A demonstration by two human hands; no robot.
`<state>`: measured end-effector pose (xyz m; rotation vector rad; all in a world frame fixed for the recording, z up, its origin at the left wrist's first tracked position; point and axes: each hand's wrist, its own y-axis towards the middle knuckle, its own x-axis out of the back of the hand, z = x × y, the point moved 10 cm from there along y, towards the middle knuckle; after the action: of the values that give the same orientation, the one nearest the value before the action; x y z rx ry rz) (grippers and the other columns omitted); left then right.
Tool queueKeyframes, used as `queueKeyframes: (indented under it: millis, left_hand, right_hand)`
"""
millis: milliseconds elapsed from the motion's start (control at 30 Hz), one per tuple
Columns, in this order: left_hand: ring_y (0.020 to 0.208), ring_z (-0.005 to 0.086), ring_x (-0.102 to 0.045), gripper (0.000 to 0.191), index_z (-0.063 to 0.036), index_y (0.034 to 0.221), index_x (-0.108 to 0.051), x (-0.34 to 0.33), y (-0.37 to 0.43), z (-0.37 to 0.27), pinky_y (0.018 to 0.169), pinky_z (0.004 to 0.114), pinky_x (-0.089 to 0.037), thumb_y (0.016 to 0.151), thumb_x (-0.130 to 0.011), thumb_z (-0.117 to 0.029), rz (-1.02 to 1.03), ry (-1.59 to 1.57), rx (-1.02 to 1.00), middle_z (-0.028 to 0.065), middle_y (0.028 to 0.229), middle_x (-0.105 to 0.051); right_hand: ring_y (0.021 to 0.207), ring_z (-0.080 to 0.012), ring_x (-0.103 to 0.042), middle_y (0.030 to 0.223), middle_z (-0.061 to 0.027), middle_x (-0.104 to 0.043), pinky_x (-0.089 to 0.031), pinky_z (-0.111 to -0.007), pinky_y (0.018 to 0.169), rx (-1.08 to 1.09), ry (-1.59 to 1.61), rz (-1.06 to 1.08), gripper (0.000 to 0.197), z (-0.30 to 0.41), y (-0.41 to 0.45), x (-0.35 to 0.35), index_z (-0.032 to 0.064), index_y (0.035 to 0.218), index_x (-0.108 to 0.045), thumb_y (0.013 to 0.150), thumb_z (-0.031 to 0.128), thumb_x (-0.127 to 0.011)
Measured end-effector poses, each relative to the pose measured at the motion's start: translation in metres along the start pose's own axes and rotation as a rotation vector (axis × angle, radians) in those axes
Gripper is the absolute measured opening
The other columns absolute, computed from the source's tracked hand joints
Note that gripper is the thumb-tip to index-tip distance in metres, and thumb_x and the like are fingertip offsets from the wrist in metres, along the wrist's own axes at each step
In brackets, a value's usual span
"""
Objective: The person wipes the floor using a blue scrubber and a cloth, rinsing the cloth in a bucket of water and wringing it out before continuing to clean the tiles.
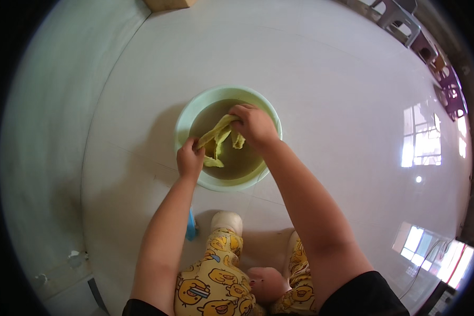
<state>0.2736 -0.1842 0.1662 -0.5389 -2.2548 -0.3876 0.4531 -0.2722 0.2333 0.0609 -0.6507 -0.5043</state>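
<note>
A yellow-green cloth (pixel 222 128) is stretched between my two hands above a pale green plastic basin (pixel 185 118). My left hand (pixel 190 158) pinches one end at the basin's left rim. The other end is gripped by my right hand (pixel 254 124) over the basin's right side. Folds of the cloth hang down between them toward murky brownish water (pixel 241 164); whether the lowest folds touch the water I cannot tell. My right hand hides part of the far right rim.
The basin stands on a glossy tiled floor (pixel 331 98). A blue object (pixel 190 225) lies near my light shoe (pixel 226 222). A wall (pixel 63 118) runs along the left, with a cardboard box (pixel 168 4) at the top. Plastic stools (pixel 399 21) line the far right.
</note>
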Motion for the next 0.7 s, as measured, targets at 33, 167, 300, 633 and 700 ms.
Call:
queueKeyframes:
  millis: [33, 167, 300, 633, 700]
  left_hand:
    - [0.070, 0.0306, -0.059, 0.012, -0.0025, 0.085, -0.057, 0.003, 0.004, -0.003, 0.062, 0.036, -0.046, 0.073, -0.057, -0.007, -0.012, 0.023, -0.087, 0.0142, 0.076, -0.062]
    - [0.071, 0.0292, -0.060, 0.013, -0.0035, 0.087, -0.057, -0.016, 0.018, 0.007, 0.062, 0.034, -0.047, 0.074, -0.058, -0.007, 0.294, -0.133, -0.040, 0.0126, 0.079, -0.063]
    - [0.068, 0.0279, -0.058, 0.016, -0.0045, 0.089, -0.057, -0.035, 0.003, 0.000, 0.061, 0.037, -0.045, 0.075, -0.060, -0.010, 0.449, 0.079, -0.178, 0.0101, 0.077, -0.062]
    - [0.080, 0.0279, -0.058, 0.022, -0.0088, 0.094, -0.054, -0.127, -0.040, 0.048, 0.073, 0.040, -0.041, 0.073, -0.048, -0.006, 0.587, 0.335, -0.152, 0.0115, 0.081, -0.061]
    - [0.080, 0.0278, -0.058, 0.022, -0.0098, 0.094, -0.054, -0.129, -0.041, 0.051, 0.074, 0.040, -0.040, 0.073, -0.049, -0.007, 0.569, 0.350, -0.135, 0.0105, 0.081, -0.061]
  right_hand:
    - [0.090, -0.0277, -0.052, 0.088, -0.0081, -0.058, -0.043, -0.037, 0.078, 0.003, -0.076, 0.010, 0.014, -0.007, -0.001, 0.001, 0.0078, 0.084, -0.060, 0.071, 0.012, -0.056]
    - [0.088, -0.0245, -0.053, 0.086, -0.0065, -0.059, -0.040, -0.036, 0.080, -0.062, -0.391, 0.181, 0.011, -0.053, -0.019, -0.011, 0.0089, 0.081, -0.061, 0.076, 0.016, -0.054]
    - [0.090, -0.0234, -0.052, 0.090, -0.0051, -0.060, -0.037, -0.036, 0.084, -0.133, -0.557, 0.338, 0.018, -0.077, -0.048, -0.032, 0.0102, 0.093, -0.061, 0.078, 0.014, -0.051]
    - [0.097, -0.0274, -0.050, 0.098, -0.0086, -0.054, -0.038, -0.039, 0.086, -0.090, -0.832, 0.789, 0.018, -0.118, -0.089, -0.128, 0.0107, 0.089, -0.062, 0.077, 0.012, -0.049]
    - [0.098, -0.0278, -0.050, 0.099, -0.0093, -0.053, -0.038, -0.041, 0.086, -0.074, -0.925, 0.843, 0.019, -0.125, -0.081, -0.143, 0.0102, 0.089, -0.062, 0.077, 0.013, -0.048]
